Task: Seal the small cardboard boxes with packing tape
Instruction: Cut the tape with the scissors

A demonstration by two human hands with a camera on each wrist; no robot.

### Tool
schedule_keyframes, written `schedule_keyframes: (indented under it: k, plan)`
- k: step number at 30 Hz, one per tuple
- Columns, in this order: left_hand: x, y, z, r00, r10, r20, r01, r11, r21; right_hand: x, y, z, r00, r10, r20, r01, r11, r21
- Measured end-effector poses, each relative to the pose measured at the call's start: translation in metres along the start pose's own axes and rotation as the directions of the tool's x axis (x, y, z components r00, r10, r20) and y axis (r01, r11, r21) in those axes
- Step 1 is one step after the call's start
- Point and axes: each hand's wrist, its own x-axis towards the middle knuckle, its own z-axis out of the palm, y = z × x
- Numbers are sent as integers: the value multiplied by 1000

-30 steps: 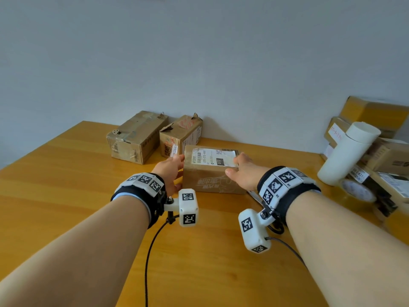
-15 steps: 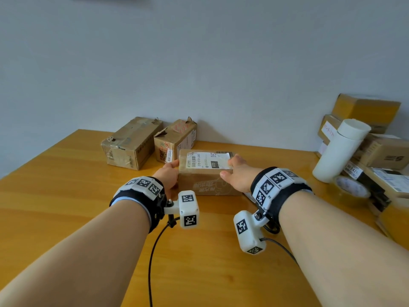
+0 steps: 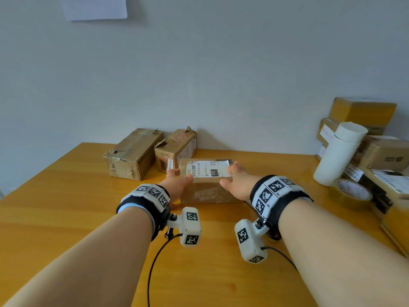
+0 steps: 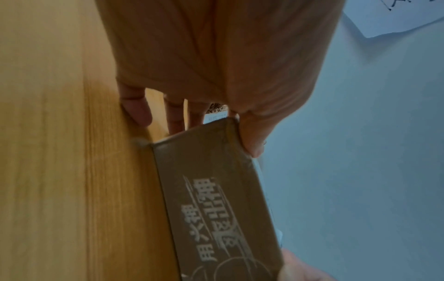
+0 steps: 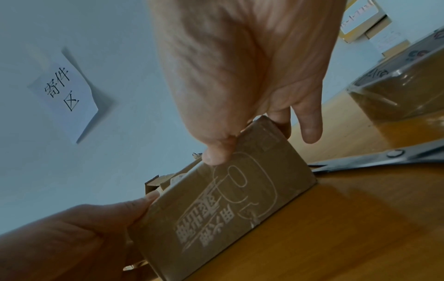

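A small brown cardboard box [image 3: 208,185] with a white shipping label on top rests on the wooden table [image 3: 66,207]. My left hand [image 3: 180,177] grips its left end, thumb on the top edge and fingers down the side. My right hand [image 3: 230,175] grips the right end the same way. The left wrist view shows the box's printed front [image 4: 216,199] under my left thumb. In the right wrist view the box [image 5: 228,209] sits between both hands. A roll of clear packing tape [image 3: 352,192] lies to the right, untouched.
Two worn boxes [image 3: 132,154] [image 3: 174,149] stand behind the held box by the wall. Scissors [image 5: 384,157] lie just right of it. A white cylinder [image 3: 338,151] and a stack of boxes [image 3: 380,151] crowd the right edge.
The head view has tilted upward. Both hands keep hold of the box ends, and the box has hardly shifted on the table.
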Motion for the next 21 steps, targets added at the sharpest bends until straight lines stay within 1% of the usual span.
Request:
schedule_keyframes:
  k: [5,8,12,14,16,18,20,21]
  plan:
    - [-5,5,-3,999,-37,18,39,992,-122,-5,-1,-7,1000,10,22,-9,999,-36]
    - [-4,9,-3,999,-50,12,50,994,-101,-6,3,-8,1000,-1,30,1,1000,-19]
    - [14,11,-5,995,-84,-61,80,995,-67,-9,2,-7,1000,-4,21,4,1000,-12]
    - [30,6,-5,993,-81,-82,78,996,-46,-11,3,-8,1000,-5,19,5,1000,13]
    - [37,-1,-6,994,-86,-62,83,995,-49,-14,6,-11,999,-1,34,-2,996,84]
    - [27,0,-4,994,-100,-43,95,991,-98,-18,11,-15,999,15,47,-26,969,247]
    - [18,1,-3,993,-95,-63,81,977,-195,-22,14,-16,997,76,23,-79,915,396]
    - [12,1,-2,992,-92,-85,71,972,-224,-24,15,-14,992,122,12,-115,893,435]
